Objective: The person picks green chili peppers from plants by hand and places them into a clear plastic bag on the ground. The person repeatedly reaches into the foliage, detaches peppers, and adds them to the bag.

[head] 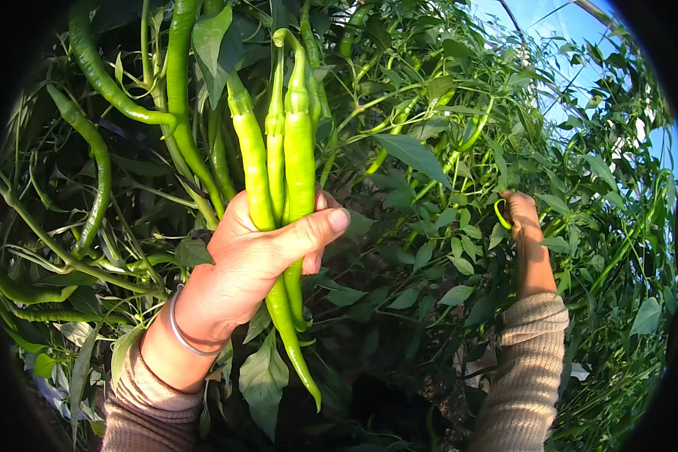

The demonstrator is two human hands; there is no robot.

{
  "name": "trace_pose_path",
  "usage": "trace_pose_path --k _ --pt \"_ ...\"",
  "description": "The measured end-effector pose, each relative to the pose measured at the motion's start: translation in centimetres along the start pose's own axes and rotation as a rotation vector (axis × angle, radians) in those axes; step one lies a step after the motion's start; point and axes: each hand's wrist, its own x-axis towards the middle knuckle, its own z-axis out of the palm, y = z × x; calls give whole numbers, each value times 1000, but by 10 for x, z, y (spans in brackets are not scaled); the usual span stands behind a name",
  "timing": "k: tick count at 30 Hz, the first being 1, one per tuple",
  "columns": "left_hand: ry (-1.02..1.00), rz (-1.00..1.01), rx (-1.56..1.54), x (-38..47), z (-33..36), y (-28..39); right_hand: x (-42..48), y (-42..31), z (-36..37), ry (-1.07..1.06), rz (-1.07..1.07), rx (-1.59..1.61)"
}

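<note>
My left hand (260,248) grips a bunch of long green chili peppers (299,164), with its thumb across them. Their stem ends point up and their tapered tips hang below the fist. One stem hooks over at the top. Farther off to the right, my right hand (521,212) is curled among the leaves of a pepper plant (457,237). A thin, curved green chili pepper (501,214) comes out at the edge of that hand. Most of its fingers are turned away from view.
Large green chili peppers (95,158) hang on the plant at left, close to my left hand. Stems (39,226) and broad leaves (264,378) cross around the forearms. Dense foliage rises at right beneath a translucent cover (570,34) with frame bars.
</note>
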Motion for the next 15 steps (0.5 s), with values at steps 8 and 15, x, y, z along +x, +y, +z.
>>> trace_pose_path --k 8,15 --pt "9 -6 -15 0 3 0 42 -7 12 -9 -271 -471" --pt "20 1 -13 1 2 -1 36 -26 11 312 -480 -696"
